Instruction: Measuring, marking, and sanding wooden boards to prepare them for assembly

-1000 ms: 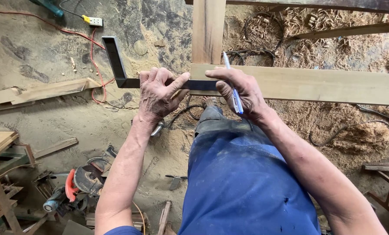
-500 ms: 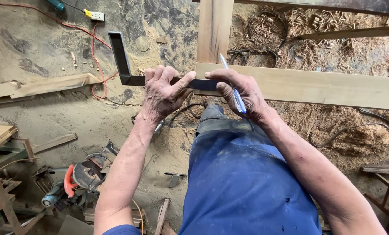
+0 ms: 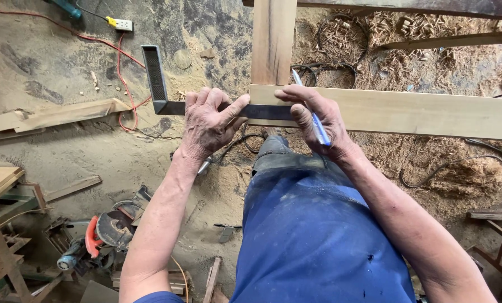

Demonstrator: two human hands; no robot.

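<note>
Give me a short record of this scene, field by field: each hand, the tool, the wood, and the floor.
left hand: presses the metal square against the horizontal plank
right hand: holds a blue pen, fingers on the square's blade
horizontal plank: meets an upright board
floor: sawdust, red cable, power saw

Both hands are crowding the joint: left hand [image 3: 209, 126] is sitting on the square [image 3: 161, 90], right hand [image 3: 318, 120] is covering the end of the horizontal beam [image 3: 419, 112]. The upright board [image 3: 273, 42] is blocking the way straight ahead between them. The knee in blue trousers [image 3: 312, 224] is filling the space below. Beam top further right is lying open. Sawdust floor [image 3: 54, 78] left of the square is showing room, with the red cable [image 3: 122, 73] trailing across it.
</note>
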